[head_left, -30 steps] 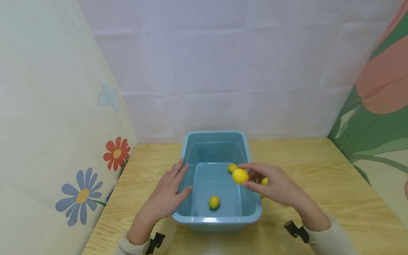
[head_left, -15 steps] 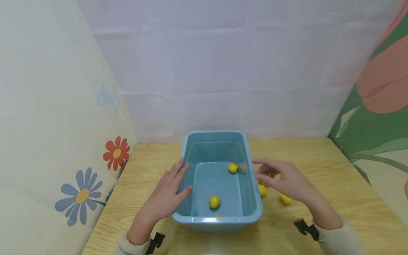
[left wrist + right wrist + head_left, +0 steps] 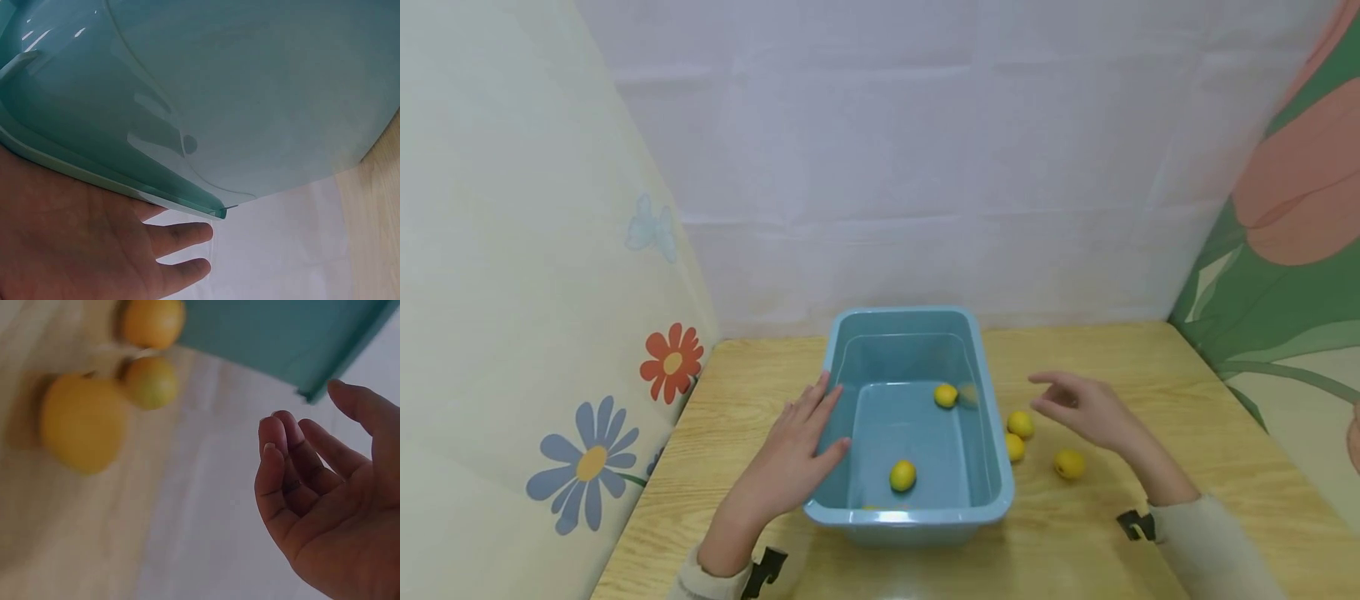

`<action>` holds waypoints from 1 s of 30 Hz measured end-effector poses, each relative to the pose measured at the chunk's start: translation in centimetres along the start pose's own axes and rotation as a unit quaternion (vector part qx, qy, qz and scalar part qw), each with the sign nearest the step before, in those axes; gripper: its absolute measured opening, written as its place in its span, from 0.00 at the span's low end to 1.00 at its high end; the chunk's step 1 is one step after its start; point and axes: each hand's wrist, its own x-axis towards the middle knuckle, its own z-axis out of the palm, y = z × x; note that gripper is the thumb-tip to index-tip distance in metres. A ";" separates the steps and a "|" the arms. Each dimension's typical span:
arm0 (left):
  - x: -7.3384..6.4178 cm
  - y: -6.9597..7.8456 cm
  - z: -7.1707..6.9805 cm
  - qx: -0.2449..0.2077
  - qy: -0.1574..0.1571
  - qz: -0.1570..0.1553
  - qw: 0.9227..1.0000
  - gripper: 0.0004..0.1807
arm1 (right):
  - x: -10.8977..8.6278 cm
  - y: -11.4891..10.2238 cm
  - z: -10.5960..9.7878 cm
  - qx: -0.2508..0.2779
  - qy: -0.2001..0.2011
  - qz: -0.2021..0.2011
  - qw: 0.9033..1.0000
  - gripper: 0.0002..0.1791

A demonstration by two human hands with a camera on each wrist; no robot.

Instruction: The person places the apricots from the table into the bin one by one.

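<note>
A blue plastic basin (image 3: 865, 350) stands on the table. Inside it lie two whole lemons, one toward the right wall (image 3: 945, 396) and one nearer the front (image 3: 902, 476); a sliver of yellow shows just behind the front rim. My left hand (image 3: 792, 454) rests on the basin's left rim with its fingers straight. To the right of the basin, my right hand (image 3: 1093, 412) hovers over the table, fingers loosely bent and holding nothing. Below and left of it are three more lemons: two beside the basin wall (image 3: 1020, 424) and one set apart (image 3: 1070, 464).
The wooden table (image 3: 1120, 350) meets a white cloth backdrop (image 3: 880, 167) at the rear. Flower-painted panels stand at the left (image 3: 512, 292) and right (image 3: 1300, 250). Dark wrist mounts sit at both sleeves.
My right hand has let a lemon go into the basin and drawn back to the right, uncovering the lemons on the table. The left hand has stayed on the rim.
</note>
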 end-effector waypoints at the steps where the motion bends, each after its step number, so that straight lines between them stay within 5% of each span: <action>1: 0.0 0.0 0.0 -0.001 0.000 0.001 1.000 0.39 | 0.2 0.6 0.3 -0.001 -0.008 0.013 1.000 0.25; 9: 0.0 -0.1 -0.1 0.001 -0.012 -0.007 1.000 0.39 | 1.3 3.8 2.4 0.005 -0.070 0.065 0.995 0.29; 20: 0.0 0.0 -0.1 -0.001 -0.013 -0.014 1.000 0.39 | 1.7 4.5 3.5 0.040 -0.109 0.081 0.990 0.31; 30: 0.1 0.0 -0.1 -0.002 -0.016 -0.017 1.000 0.39 | 2.0 4.9 4.1 0.020 -0.129 0.105 0.986 0.31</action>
